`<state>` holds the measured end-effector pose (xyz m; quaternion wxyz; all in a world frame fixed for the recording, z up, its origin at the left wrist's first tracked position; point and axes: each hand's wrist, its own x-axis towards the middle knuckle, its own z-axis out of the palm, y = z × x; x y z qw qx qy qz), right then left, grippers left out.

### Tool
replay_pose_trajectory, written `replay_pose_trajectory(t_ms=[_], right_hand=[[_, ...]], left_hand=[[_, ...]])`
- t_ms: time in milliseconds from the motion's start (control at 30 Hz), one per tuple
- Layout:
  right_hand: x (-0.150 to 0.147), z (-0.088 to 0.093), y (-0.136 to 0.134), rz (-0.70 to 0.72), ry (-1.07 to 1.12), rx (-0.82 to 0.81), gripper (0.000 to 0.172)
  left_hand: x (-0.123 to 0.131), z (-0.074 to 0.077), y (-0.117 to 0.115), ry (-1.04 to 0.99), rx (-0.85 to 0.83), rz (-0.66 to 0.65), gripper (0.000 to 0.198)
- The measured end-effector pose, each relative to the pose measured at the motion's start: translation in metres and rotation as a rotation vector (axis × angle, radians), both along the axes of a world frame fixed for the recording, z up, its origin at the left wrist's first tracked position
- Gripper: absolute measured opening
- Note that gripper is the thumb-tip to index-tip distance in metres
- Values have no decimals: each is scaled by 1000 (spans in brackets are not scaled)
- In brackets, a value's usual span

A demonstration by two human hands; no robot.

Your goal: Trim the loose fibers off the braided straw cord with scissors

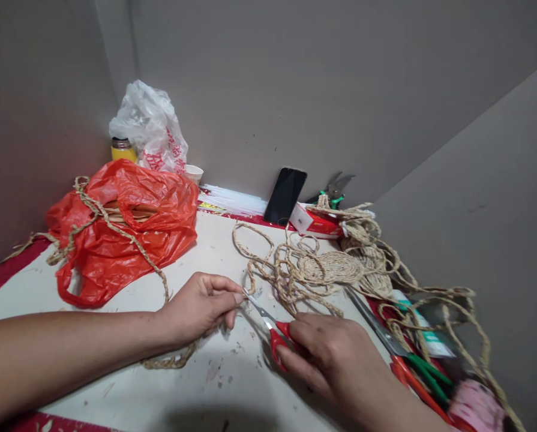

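My left hand [207, 305] is closed in a pinch, its thumb and index finger together at the tips. A braided straw cord [171, 362] runs from the red bag, passes under my left wrist and leads up into this hand; the pinched end is mostly hidden. My right hand [331, 354] grips small scissors [268, 324] by their red handles. The scissor tips meet my left fingertips, and the blades look nearly closed. Beyond my right hand lies a tangle of braided cord [290, 276] beside a flat woven coil [333, 267].
A red plastic bag [128, 240] sits at the left, with a white plastic bag [149, 126], yellow jar [123, 150] and paper cup [194, 173] behind. A phone [285, 195] leans near a red box [317, 223]. Larger scissors [398, 354] and pruning shears [338, 189] lie right.
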<state>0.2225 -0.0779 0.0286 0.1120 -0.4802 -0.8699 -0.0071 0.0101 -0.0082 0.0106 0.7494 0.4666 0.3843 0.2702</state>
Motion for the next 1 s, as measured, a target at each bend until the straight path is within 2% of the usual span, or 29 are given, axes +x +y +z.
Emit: replay_pose_trajectory(t_ms=[167, 333, 600, 900, 1000], right_hand=[[-3, 0, 1, -25, 9, -39, 31], [-6, -2, 0, -82, 23, -46, 30], [-2, -2, -1, -29, 79, -117, 32], [9, -2, 9, -197, 327, -137, 33], [7, -3, 11, -208, 466, -183, 33]], left_hand=[[0, 1, 0, -1, -4, 8, 29], [0, -2, -1, 13, 29, -36, 23], [0, -1, 1, -19, -40, -29, 27], [-2, -3, 5, -140, -90, -65, 31], [-2, -3, 5, -141, -85, -72, 36]])
